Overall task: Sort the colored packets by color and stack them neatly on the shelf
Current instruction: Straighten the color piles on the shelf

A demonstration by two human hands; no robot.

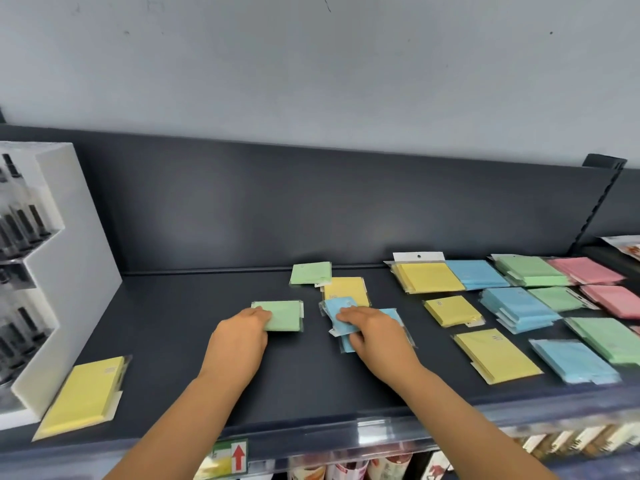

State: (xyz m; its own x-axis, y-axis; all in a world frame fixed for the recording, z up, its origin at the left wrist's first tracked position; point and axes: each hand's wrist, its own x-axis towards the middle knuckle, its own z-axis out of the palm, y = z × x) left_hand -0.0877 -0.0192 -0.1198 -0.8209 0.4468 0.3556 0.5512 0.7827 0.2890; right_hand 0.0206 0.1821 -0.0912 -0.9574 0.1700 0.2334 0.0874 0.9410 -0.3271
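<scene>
**Asker:** Where are the hands?

**Describer:** Both reach over a dark shelf (173, 348). The left hand (242, 329) has its fingers curled over the left edge of a green packet (284, 316) lying flat near the middle of the shelf. The thumb is hidden. The right hand (372, 330) pinches a tilted blue packet (336, 310), fingers on top and thumb tucked at its near edge. That packet lies on another blue packet (393, 316).

**Asker:** What else lies nearby?

**Describer:** Just behind the blue ones is a yellow packet (346, 288). A second green packet (310, 273) sits beside it, close to the back panel. A larger yellow packet (83, 396) lies at the front left, against a white display stand (72, 258).

**Asker:** And to the right?

**Describer:** Packets lie grouped by colour: yellow stacks (429, 277), blue stacks (476, 273), green stacks (530, 271) and pink stacks (585, 270), in rows running from the back to the front edge.
</scene>
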